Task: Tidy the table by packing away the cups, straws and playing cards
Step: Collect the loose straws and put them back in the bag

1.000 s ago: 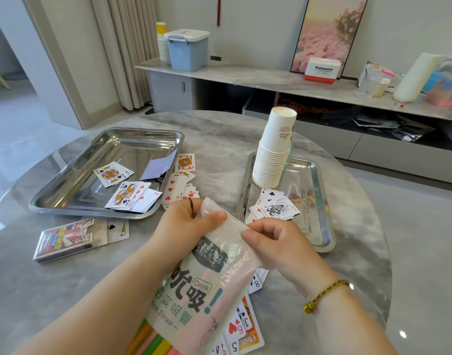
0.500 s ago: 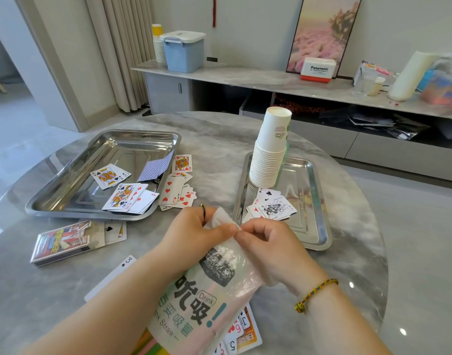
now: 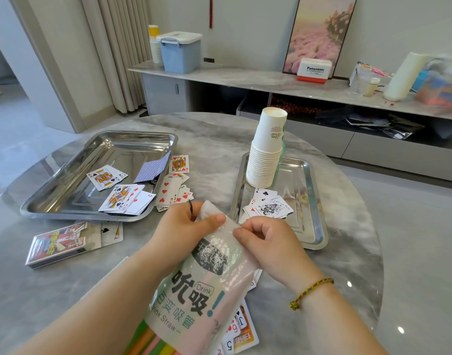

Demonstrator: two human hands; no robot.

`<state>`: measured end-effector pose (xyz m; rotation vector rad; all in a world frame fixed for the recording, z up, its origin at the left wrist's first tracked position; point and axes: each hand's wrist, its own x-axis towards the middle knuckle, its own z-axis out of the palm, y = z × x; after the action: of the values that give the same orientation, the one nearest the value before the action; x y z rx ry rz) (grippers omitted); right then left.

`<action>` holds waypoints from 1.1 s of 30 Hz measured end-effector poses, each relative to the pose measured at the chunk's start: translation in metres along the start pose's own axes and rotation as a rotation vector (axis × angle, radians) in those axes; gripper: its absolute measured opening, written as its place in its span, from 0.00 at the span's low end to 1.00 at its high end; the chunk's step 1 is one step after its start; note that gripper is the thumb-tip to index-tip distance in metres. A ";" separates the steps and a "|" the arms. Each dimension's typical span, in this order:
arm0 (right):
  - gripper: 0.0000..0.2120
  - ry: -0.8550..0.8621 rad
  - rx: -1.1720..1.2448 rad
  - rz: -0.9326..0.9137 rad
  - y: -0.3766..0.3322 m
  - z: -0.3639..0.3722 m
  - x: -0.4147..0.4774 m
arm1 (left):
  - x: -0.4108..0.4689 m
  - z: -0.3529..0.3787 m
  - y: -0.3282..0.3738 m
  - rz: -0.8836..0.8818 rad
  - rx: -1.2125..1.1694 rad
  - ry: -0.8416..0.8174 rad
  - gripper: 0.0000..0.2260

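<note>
My left grip (image 3: 184, 226) and right grip (image 3: 265, 242) pinch the straw bag (image 3: 194, 290) top; if I slip, straws (image 3: 153, 340) may spill near the cups (image 3: 265, 160).

Both forearms are bare as far as they show. The right wrist wears a thin braided cord bracelet (image 3: 312, 290) in yellow, green, red and blue, knotted at one end. The left hand (image 3: 184, 226) has a thin dark ring (image 3: 190, 207) on one finger.

straw bag (image 3: 194, 298) cropped below, cards (image 3: 241, 329) partly hidden
</note>
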<state>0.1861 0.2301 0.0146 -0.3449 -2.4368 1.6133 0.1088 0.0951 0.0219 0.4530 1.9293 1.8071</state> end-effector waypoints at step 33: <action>0.24 -0.233 0.483 0.326 0.000 -0.033 -0.007 | 0.025 0.030 -0.004 -0.142 -0.241 -0.069 0.22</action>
<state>0.2024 0.2573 0.0269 -0.5129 -2.1133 2.4298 0.1039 0.1329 0.0139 0.2859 1.6284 1.8746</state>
